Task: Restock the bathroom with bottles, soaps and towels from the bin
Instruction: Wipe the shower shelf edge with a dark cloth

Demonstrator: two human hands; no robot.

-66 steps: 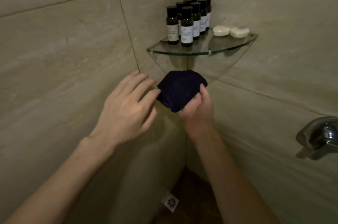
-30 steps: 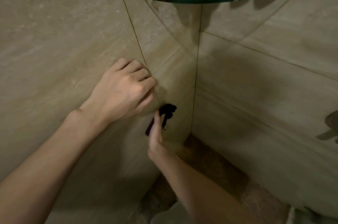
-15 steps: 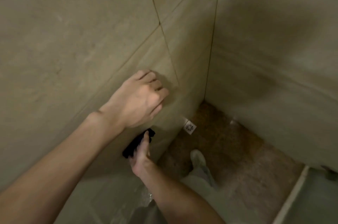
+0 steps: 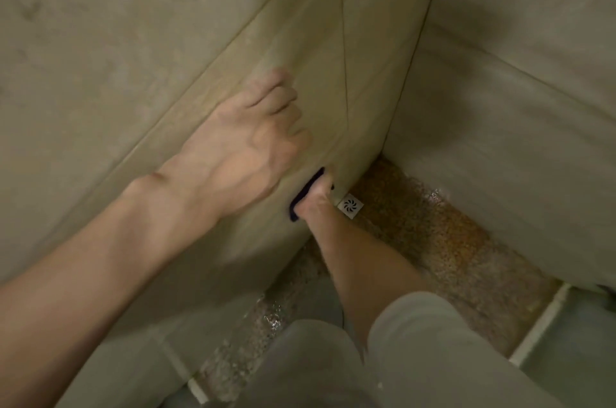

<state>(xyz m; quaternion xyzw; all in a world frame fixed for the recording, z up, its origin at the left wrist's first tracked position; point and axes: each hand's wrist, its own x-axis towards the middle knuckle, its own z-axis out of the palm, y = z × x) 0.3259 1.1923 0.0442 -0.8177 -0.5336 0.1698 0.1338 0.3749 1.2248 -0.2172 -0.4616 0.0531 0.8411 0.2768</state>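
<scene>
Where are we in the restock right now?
Nothing stocked shows in this view. In hand: the right hand presses a dark cloth low against the wall, near the floor drain; the left hand is curled and empty. What remains can't be judged.

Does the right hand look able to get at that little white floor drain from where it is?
Probably yes. The right hand, holding a dark cloth against the wall, sits just beside the floor drain, and nothing lies between them.
</scene>
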